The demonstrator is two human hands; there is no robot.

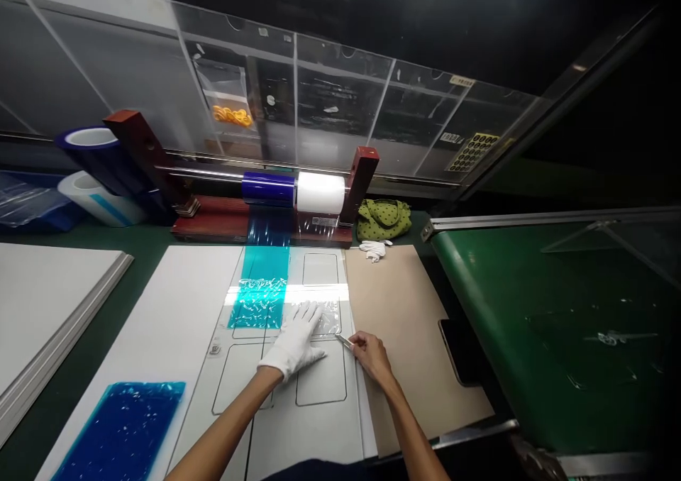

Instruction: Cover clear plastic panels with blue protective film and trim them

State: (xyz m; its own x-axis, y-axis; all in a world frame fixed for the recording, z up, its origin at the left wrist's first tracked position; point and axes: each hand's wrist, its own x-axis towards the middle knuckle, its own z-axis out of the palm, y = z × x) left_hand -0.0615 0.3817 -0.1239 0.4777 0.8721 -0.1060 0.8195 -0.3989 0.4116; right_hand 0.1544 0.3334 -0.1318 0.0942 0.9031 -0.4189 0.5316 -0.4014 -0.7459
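A dark green workbench (32,424) carries a long white board (196,303), and the rest sits around that board. A sheet of blue film (122,431) lies on the board's near left part. Left of the board rests a white panel with a metal edge (47,311). Directly beyond the board stands a red-brown wooden roller stand (213,222), and beyond its left end lie a tilted blue film roll (90,156) and a white roll (98,197). Right of the board, touching it, lies a brown cardboard sheet (420,339), with white gloves (374,250) and a dotted green cloth bag (384,220) just beyond
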